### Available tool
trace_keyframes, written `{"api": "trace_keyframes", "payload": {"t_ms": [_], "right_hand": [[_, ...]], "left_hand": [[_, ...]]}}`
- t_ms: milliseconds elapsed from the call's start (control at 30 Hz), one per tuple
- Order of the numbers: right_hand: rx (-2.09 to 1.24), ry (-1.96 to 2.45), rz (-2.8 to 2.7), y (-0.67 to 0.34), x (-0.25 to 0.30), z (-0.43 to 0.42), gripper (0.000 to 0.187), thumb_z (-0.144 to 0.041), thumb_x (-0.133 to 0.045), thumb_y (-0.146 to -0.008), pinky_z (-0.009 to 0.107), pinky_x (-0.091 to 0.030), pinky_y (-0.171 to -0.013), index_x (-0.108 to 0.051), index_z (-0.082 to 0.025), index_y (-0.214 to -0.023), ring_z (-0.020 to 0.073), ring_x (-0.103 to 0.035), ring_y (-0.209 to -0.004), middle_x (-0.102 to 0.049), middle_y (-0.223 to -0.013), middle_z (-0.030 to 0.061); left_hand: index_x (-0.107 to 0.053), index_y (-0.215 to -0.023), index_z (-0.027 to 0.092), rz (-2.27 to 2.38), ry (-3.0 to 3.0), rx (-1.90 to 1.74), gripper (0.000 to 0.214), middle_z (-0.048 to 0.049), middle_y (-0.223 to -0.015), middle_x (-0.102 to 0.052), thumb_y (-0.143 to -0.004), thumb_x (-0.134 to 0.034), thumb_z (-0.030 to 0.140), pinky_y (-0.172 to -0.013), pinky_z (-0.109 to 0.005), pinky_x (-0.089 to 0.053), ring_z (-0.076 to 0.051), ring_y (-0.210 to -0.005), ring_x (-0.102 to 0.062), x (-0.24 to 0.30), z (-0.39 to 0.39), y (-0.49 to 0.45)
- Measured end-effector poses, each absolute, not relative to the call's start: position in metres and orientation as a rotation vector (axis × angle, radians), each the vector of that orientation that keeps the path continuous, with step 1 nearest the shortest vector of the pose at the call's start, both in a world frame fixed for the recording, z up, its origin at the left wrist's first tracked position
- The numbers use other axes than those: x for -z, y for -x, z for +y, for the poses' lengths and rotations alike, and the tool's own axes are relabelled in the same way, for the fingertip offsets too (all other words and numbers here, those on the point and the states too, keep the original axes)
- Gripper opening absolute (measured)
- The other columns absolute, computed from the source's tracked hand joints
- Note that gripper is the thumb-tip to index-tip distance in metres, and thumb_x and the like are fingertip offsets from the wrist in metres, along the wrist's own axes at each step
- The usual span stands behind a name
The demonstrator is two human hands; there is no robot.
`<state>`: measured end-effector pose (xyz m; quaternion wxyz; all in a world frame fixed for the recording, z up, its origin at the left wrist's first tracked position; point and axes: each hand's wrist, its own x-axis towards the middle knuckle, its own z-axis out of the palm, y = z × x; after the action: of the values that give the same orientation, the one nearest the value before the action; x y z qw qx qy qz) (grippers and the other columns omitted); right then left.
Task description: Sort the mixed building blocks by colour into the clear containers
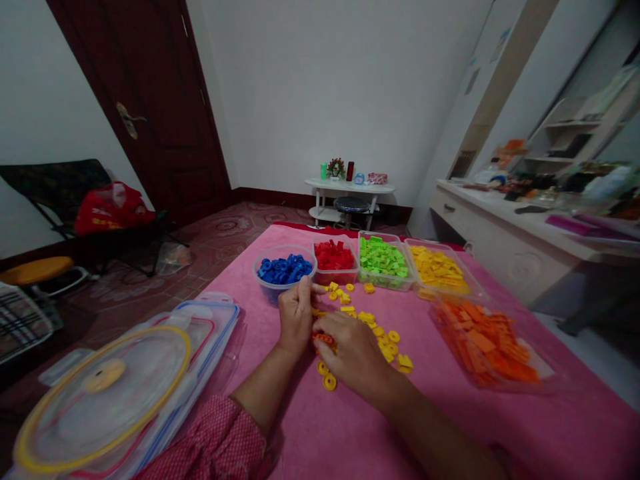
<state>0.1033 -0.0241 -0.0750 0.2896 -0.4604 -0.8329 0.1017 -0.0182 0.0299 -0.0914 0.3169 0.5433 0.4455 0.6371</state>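
head view: the counter [310,440] is covered with pink cloth, and along its far and right sides clear containers [336,276] are filled with blue, red, green, yellow and orange pieces. lids [143,390] are stacked at the left. loose yellow pieces [393,337] are scattered around the hands. an orange piece [324,339] is pinched by the right hand [355,343], low over the cloth; the left hand [295,319] is curled just beside it, and whether anything is gripped there cannot be told. beyond, a dark red door [135,87] is set beside a pale wall [325,87], a white stand [320,183] is topped with small items [351,171], and at the right a white dresser [480,230] is crowded with belongings.
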Motion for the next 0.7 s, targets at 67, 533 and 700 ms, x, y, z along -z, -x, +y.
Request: {"api": "trace_keyframes", "payload": {"t_ms": [67,533,700], "right_hand": [[-0.236,1.242,-2.351,-0.097,0.079,-0.028,0.008,-0.015,-0.057,-0.081,0.028,-0.041,-0.073,-0.063,-0.021,-0.079,0.0190,-0.060,-0.086,-0.068,-0.087,0.0033],[-0.234,1.709,-2.423,-0.102,0.077,-0.027,0.012,-0.030,-0.066,-0.078,0.030,-0.037,-0.061,-0.068,-0.019,-0.080,0.0266,-0.067,-0.081,-0.072,-0.083,0.0104],[-0.253,1.664,-2.442,-0.099,0.079,-0.030,0.009,-0.022,-0.059,-0.081,0.029,-0.035,-0.061,-0.068,-0.019,-0.080,0.0240,-0.067,-0.079,-0.073,-0.084,0.0095]], "left_hand": [[-0.069,-0.072,0.012,1.136,-1.411,-1.667,0.054,-0.0023,-0.060,-0.060,-0.093,-0.038,0.050,-0.054,-0.022,-0.042,-0.012,-0.055,-0.055,0.091,0.031,0.019],[-0.072,-0.070,0.018,1.746,-2.293,-0.527,0.012,-0.0094,-0.073,-0.071,-0.073,-0.061,0.018,-0.064,-0.028,-0.046,-0.023,-0.072,-0.066,0.043,0.031,0.034],[-0.068,-0.058,0.018,1.945,-2.260,-0.366,0.007,-0.0110,-0.068,-0.069,-0.064,-0.070,0.017,-0.068,-0.031,-0.050,-0.026,-0.075,-0.069,0.046,0.025,0.034]]}}
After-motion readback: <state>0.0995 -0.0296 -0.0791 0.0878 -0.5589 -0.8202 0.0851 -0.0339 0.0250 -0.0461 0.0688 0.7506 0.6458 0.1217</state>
